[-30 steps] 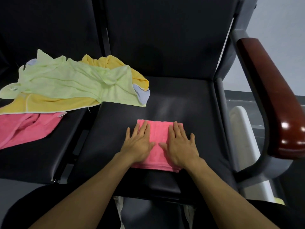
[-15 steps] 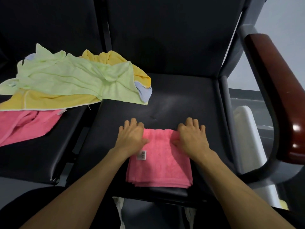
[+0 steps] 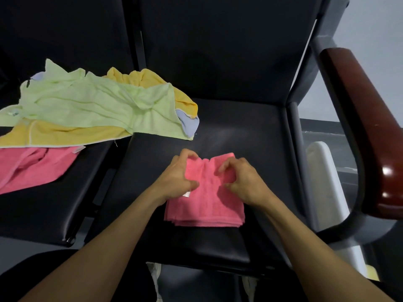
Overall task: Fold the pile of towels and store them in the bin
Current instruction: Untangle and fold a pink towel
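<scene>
A folded pink towel [image 3: 205, 205] lies on the black chair seat [image 3: 250, 136] in front of me. My left hand [image 3: 177, 178] grips its far left corner, fingers curled round the raised edge. My right hand [image 3: 242, 179] pinches the far right part, and the cloth bunches up between the two hands. On the neighbouring seat to the left lies a loose pile: a light green towel [image 3: 91, 107] on top, a yellow towel [image 3: 150, 80] under it, a pale blue one [image 3: 189, 126] peeking out and another pink towel [image 3: 32, 166] at the left edge.
A dark red wooden armrest [image 3: 366, 118] on a grey frame rises at the right. A white object [image 3: 322, 171] stands beyond the seat's right edge. The black backrest [image 3: 218, 46] closes the far side.
The hands lay flat on the towel a second ago. They then slid to its far edge, and now they curl and lift that edge toward me.
</scene>
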`<state>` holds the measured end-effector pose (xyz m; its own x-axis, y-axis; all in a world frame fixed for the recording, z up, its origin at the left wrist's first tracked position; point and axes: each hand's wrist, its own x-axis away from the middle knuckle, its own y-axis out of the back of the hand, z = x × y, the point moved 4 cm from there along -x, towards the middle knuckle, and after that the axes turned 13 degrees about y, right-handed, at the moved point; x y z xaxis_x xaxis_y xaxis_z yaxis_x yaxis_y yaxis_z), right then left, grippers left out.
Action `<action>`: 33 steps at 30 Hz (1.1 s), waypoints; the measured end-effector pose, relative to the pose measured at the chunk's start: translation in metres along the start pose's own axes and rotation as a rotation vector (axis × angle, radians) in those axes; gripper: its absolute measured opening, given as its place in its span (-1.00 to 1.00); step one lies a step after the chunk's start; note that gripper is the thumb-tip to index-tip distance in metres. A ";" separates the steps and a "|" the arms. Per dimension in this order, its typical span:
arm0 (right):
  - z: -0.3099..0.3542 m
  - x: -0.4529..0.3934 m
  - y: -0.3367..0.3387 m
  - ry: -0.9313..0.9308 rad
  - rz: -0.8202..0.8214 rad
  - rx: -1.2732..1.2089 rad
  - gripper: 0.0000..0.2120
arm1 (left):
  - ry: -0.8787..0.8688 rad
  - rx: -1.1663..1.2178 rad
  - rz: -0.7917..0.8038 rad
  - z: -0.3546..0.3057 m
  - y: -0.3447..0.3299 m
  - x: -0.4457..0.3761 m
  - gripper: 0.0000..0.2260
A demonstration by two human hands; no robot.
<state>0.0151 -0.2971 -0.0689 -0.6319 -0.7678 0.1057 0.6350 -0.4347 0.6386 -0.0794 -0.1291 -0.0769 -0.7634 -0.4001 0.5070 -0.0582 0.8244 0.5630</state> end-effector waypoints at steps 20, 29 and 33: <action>0.040 0.028 0.053 0.072 -0.258 0.118 -0.48 | -0.195 -0.047 -0.239 -0.054 0.016 0.045 -0.44; 0.107 0.096 0.149 0.181 -0.429 0.171 -0.39 | -0.385 -0.049 -0.326 -0.160 0.034 0.126 -0.42; 0.117 0.138 0.183 0.205 -0.504 0.177 -0.36 | -0.465 -0.041 -0.348 -0.200 0.023 0.161 -0.39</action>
<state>-0.0082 -0.4272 0.1518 -0.7271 -0.5693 -0.3838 0.1821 -0.6990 0.6916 -0.0743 -0.2543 0.1484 -0.9065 -0.4195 -0.0471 -0.3387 0.6561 0.6744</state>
